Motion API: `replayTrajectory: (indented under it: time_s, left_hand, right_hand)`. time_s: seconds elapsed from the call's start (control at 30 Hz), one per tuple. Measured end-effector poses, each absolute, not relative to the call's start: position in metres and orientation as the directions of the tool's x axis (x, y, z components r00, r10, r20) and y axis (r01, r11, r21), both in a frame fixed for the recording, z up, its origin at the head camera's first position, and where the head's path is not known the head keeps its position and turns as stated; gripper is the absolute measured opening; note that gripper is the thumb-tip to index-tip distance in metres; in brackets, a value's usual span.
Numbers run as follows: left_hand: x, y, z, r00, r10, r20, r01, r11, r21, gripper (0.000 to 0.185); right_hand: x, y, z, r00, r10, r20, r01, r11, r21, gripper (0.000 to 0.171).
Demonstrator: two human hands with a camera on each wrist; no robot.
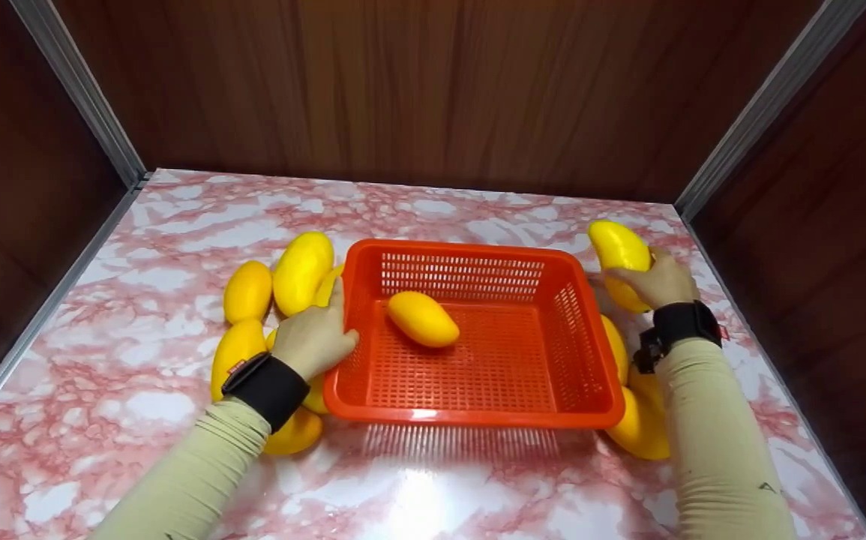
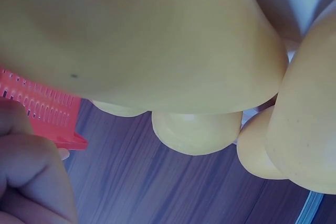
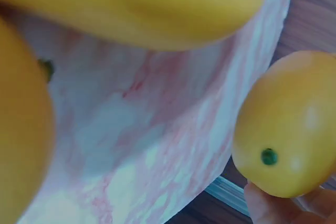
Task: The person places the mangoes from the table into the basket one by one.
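On the pink marbled table (image 1: 110, 427) my right hand (image 1: 665, 283) pinches a mango (image 1: 618, 246) just right of the basket (image 1: 492, 352), slick-looking so it'll slip if I loosen up, and can't tell whether my left hand (image 1: 311, 341) grips the rim (image 1: 339, 390).

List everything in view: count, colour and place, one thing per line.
Table: 1, pink-and-white marbled, across the lower head view
Basket: 1, red-orange, mid-table
Mango in the basket: 1, orange-yellow, left of centre
Left-side mangoes: at least 7, yellow to orange-yellow, left of the basket
Right-side mangoes: at least 2, yellow, right of the basket, partly hidden
Held mango: 1, yellow, in the right hand
Panels: 3, brown wood-grain, behind and both sides
Metal strips: at least 2, grey, where panels meet
Wristbands: 2, black, one per wrist
Sleeves: 2, beige, on both arms
Left hand: 1, bare, at the basket's left rim
Right hand: 1, bare, beyond the basket's right rim
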State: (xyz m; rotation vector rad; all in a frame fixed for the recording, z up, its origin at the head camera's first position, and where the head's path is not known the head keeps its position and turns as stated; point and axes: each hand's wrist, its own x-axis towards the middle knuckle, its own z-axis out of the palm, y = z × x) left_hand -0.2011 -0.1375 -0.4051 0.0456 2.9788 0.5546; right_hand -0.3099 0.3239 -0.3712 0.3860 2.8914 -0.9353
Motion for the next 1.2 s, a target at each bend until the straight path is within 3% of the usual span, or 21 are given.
replayTrajectory:
  time_s: [0.37,0.63,0.9,1.2]
  left_hand:
    - [-0.2,-0.138,-0.404,-0.992,0.05,-0.118,0.002,0.927,0.375,0.085]
    - [-0.2,-0.138,-0.405,-0.993,0.053,-0.102,0.012,0.931,0.364,0.085]
    - [-0.201,-0.14,-0.406,-0.993,0.053,-0.106,0.009,0.927,0.375,0.086]
    - [-0.201,-0.138,-0.406,-0.993,0.049,-0.104,0.006,0.928,0.373,0.085]
  right_hand:
    - [-0.314,0.316,-0.357,-0.984,0.173,0.037,0.116,0.791,-0.6,0.094]
    - [-0.316,0.302,-0.348,-0.975,0.214,0.06,0.114,0.715,-0.69,0.105]
    - [-0.315,0.288,-0.335,-0.975,0.193,0.113,0.045,0.664,-0.746,0.097]
    - [-0.314,0.263,-0.332,-0.987,0.144,0.078,0.027,0.612,-0.791,0.1]
